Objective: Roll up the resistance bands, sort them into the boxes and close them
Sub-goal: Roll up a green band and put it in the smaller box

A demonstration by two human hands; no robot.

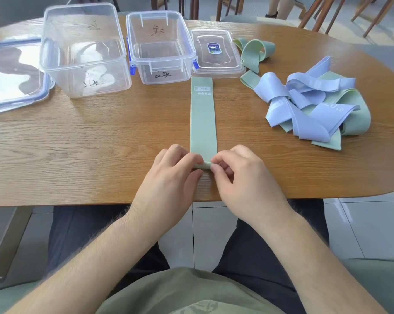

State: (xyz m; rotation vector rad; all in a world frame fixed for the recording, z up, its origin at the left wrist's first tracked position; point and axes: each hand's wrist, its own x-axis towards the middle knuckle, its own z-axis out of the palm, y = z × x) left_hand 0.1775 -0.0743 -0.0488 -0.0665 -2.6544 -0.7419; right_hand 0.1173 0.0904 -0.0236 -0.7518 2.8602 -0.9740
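Both your left hand (173, 175) and right hand (239, 175) pinch the rolled near end of the flat sage-green fabric resistance band (202, 118) near the wooden table's (78, 141) front edge.

- Wooden surface (78, 143): light brown grain, straight near edge, rounded at its right end.
- Floor (359, 223): pale glossy tiles with dark grout lines, showing below the near edge and beyond the far one.
- Chair legs (316, 17): brown wood, slanted, standing past the far right corner.
- Dark shoe (271, 14): on the floor at the top, by a bare ankle.
- Dark trousers (82, 227): under the near edge.
- Olive-green shirt (180, 291): along the bottom.
- Green cushioned seat (377, 279): lower right.
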